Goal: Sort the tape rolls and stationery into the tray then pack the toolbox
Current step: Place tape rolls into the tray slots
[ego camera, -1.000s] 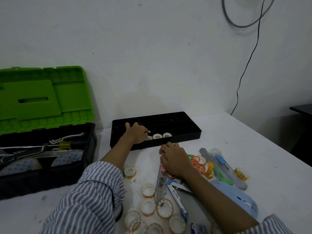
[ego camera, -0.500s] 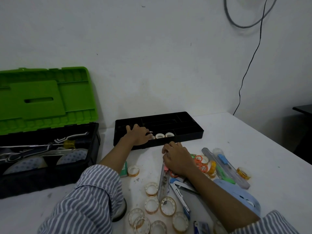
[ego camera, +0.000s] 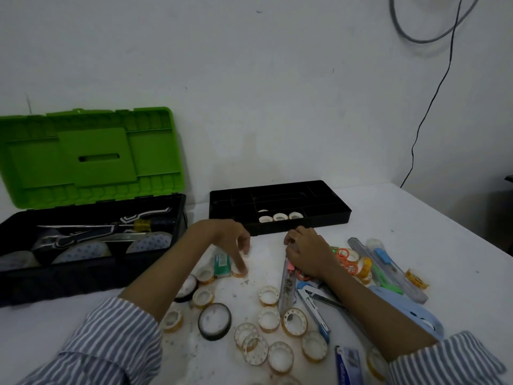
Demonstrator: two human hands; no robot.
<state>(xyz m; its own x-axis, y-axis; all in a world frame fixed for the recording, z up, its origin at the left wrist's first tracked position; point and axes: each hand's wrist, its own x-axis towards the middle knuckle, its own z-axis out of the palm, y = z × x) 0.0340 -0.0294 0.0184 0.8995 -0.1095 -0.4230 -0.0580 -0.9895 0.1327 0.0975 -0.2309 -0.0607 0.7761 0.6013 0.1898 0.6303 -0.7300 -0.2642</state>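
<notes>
The black tray (ego camera: 319, 225) lies at the back of the table with three small tape rolls (ego camera: 280, 217) in a front compartment. My left hand (ego camera: 227, 240) hovers in front of the tray, its index fingertip touching a small orange-edged tape roll (ego camera: 239, 273) on the table. My right hand (ego camera: 308, 254) rests palm down on the stationery pile, over a clear pen case (ego camera: 287, 284) and orange scissors (ego camera: 344, 257). Several loose tape rolls (ego camera: 268, 319) and a larger black-rimmed roll (ego camera: 214, 320) lie near me. The open toolbox (ego camera: 69, 276) stands at the left.
The toolbox's green lid (ego camera: 91, 154) leans against the wall; big tape rolls and a screwdriver lie inside. A green eraser box (ego camera: 222, 263), a blue cutter (ego camera: 313, 309), a clear tube (ego camera: 388, 270) and a blue tape dispenser (ego camera: 408, 309) lie on the white table. Its right edge drops off.
My left hand has pulled back out of the tray and come down to a small roll on the table. My right hand has stayed on the stationery pile.
</notes>
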